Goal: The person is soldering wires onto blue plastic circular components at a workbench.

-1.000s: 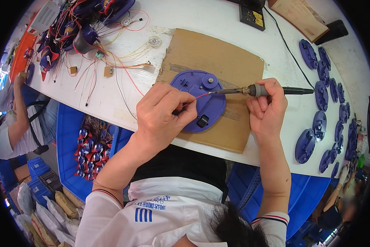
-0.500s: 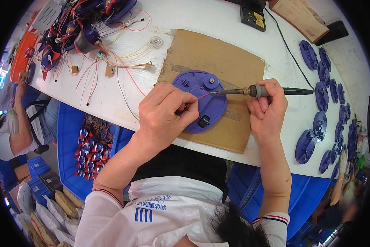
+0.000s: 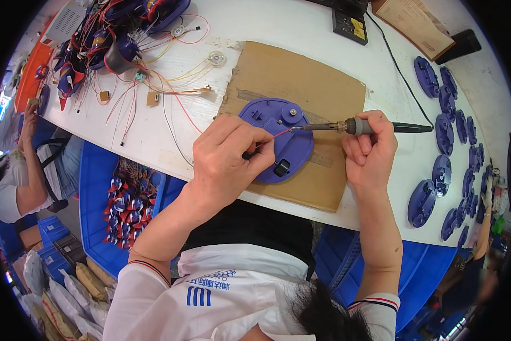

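A purple oval plastic base lies on a cardboard sheet in front of me. My left hand is closed in a pinch over the base's left side, holding a thin red wire whose end reaches the base's middle. My right hand grips a soldering iron by its grey and black handle. The iron's metal tip meets the wire's end on the base. A round post with a screw and a small black part sit on the base. My left fingers hide the rest of the wire.
Wired purple and red parts are heaped at the far left, loose wires trailing toward me. More purple bases stand along the right. The iron's cord runs to the back. A blue bin with painted parts is below left; another person sits left.
My hands, the wire and the iron hold almost the same place. At the far right, another person's arm has shifted.
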Demonstrator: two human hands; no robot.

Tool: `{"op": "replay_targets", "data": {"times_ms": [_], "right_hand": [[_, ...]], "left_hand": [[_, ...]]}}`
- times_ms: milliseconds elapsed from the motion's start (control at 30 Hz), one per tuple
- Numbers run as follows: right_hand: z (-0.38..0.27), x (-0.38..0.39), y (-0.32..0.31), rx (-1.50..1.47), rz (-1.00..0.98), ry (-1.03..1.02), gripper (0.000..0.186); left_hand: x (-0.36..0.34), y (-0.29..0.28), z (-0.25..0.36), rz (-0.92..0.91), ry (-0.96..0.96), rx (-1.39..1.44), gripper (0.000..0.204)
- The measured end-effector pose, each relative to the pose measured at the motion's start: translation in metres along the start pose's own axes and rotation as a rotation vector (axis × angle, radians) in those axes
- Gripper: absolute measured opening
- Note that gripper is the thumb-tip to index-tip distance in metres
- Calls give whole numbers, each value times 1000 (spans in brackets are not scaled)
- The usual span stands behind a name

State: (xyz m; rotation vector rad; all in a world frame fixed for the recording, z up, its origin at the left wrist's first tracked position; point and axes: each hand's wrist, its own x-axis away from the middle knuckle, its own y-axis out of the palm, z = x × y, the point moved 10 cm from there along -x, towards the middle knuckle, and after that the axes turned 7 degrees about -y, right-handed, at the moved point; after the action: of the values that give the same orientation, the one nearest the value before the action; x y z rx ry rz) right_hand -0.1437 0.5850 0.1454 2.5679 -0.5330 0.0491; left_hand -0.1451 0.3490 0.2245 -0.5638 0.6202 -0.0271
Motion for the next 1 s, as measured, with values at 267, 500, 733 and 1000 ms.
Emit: {"op": "replay_targets", "data": {"times_ms": [267,500,733,1000], "right_hand": [[1,-2,-1,-17,-18,1,22],[1,-3,-5,-58,22,14,22],[2,-4,-7,-84,30,27,21],[4,-5,-10,-122,45,45,21]], "left_hand": [[0,0,0,-3,-2,16,23],[0,1,-1,-11,-10,28,22],[-1,2,-1,-25,-15,35,21],[-2,3,-1,-49,-23,24,20]]}}
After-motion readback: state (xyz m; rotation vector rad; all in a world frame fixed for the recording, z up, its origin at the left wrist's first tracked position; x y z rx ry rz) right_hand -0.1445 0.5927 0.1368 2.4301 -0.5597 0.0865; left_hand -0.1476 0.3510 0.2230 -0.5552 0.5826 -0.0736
